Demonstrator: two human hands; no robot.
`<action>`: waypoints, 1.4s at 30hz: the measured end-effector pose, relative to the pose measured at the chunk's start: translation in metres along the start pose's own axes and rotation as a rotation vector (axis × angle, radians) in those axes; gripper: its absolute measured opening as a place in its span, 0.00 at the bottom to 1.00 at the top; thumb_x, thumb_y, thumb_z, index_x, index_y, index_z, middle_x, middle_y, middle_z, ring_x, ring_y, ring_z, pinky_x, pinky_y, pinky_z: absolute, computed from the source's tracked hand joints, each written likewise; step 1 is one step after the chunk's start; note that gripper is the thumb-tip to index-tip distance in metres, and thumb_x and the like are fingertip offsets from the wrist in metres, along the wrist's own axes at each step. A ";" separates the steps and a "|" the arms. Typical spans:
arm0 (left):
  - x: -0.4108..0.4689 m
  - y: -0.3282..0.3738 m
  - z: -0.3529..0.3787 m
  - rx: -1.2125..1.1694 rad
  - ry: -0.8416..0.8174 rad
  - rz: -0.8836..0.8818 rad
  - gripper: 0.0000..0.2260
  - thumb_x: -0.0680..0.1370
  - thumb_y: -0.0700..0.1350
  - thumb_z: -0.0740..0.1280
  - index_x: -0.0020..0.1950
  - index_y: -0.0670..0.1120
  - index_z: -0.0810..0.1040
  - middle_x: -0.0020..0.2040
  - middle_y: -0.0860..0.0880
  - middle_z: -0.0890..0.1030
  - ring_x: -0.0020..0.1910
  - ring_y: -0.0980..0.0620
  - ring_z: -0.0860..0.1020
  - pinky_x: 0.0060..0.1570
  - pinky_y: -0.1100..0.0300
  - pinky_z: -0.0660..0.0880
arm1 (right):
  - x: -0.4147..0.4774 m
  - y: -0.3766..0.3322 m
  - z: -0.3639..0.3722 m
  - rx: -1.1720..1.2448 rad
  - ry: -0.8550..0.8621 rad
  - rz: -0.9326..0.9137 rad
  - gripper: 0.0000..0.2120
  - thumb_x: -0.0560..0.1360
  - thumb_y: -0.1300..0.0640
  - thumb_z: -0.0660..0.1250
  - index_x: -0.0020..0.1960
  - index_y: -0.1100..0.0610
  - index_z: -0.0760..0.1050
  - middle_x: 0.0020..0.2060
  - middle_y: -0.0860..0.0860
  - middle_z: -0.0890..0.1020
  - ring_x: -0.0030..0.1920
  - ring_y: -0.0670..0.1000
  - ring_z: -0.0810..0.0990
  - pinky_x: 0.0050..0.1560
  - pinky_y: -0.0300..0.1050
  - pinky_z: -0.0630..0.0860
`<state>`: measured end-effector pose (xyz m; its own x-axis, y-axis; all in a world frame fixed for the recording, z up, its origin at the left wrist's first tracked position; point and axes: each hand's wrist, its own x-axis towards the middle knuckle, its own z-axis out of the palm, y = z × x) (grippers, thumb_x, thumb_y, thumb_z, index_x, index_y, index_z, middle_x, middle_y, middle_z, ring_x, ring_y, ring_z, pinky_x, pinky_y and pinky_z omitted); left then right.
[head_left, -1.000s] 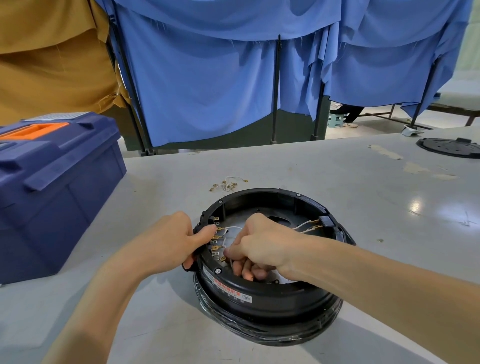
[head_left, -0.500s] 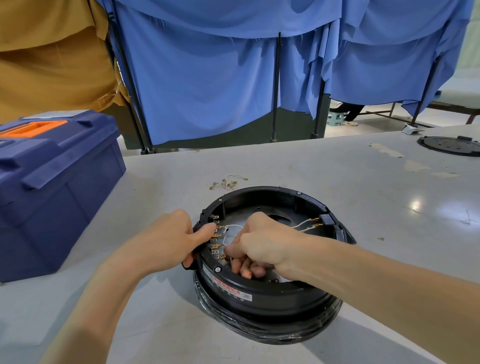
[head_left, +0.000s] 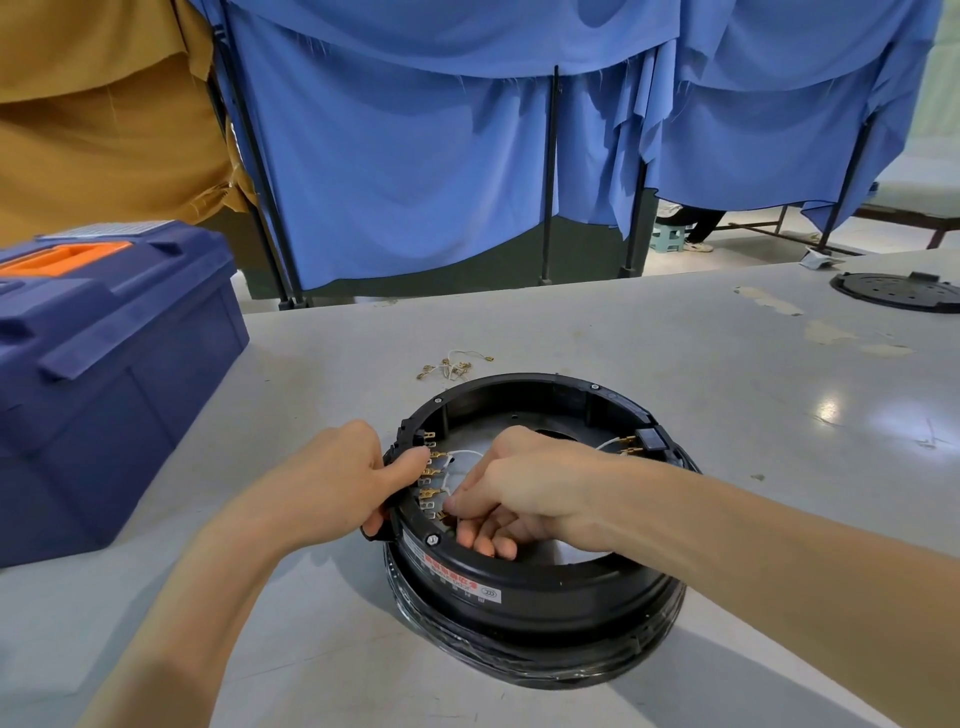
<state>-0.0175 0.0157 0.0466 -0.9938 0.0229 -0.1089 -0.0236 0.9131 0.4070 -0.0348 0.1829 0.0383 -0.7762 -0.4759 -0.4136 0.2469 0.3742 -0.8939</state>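
Housing (head_left: 540, 597), round, black, open side up, sits on the table (head_left: 675, 353) at mid-width, nearer the near edge than the far one. Left hand (head_left: 332, 483) grips its left rim, thumb over the top and fingers curled down outside. Right hand (head_left: 524, 488) reaches inside, thumb and forefinger pinching a brass connector (head_left: 441, 515) at the near end of the tab row (head_left: 431, 475) on the left inner wall, the other fingers curled under. A white wire (head_left: 465, 453) loops from the row behind the right hand. Risks, as judged: a skewed push or pull could bend a tab or loosen the crimp on the wire; the tabs stand close together, so the connector could land on the wrong one; if the left grip slackens, the housing may slide on the smooth table; the knuckles could snag the white loop. Count: one housing; two hands, both engaged; at least five tabs showing in the row, any others hidden by fingers; two connectors (head_left: 628, 446) with white leads at the right inner wall; one heap of loose leads (head_left: 452, 365) just behind the housing, number unclear; one toolbox (head_left: 104, 374) at the left edge; one black disc (head_left: 893, 292) at the far right corner.
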 end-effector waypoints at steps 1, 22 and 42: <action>0.000 0.000 0.000 -0.003 0.001 -0.001 0.34 0.80 0.60 0.60 0.16 0.44 0.67 0.13 0.52 0.63 0.13 0.57 0.60 0.19 0.70 0.60 | -0.001 0.000 -0.002 0.008 -0.021 0.008 0.03 0.79 0.70 0.62 0.51 0.70 0.73 0.23 0.55 0.77 0.20 0.47 0.74 0.20 0.36 0.69; 0.000 0.001 0.000 0.001 0.006 0.013 0.35 0.80 0.58 0.59 0.15 0.44 0.67 0.12 0.52 0.63 0.13 0.57 0.61 0.20 0.70 0.62 | 0.005 -0.002 0.005 0.033 0.031 0.077 0.09 0.79 0.70 0.62 0.39 0.67 0.73 0.21 0.54 0.76 0.18 0.46 0.72 0.18 0.35 0.67; 0.005 0.002 0.007 0.063 0.061 -0.011 0.30 0.82 0.57 0.56 0.23 0.44 0.66 0.17 0.50 0.71 0.18 0.55 0.68 0.31 0.63 0.71 | 0.004 -0.010 0.008 -0.095 0.141 0.128 0.11 0.75 0.70 0.62 0.35 0.64 0.73 0.18 0.53 0.73 0.15 0.46 0.65 0.18 0.30 0.60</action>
<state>-0.0217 0.0205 0.0403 -0.9983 -0.0103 -0.0569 -0.0295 0.9370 0.3482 -0.0361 0.1705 0.0445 -0.8173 -0.3056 -0.4884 0.2980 0.5013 -0.8123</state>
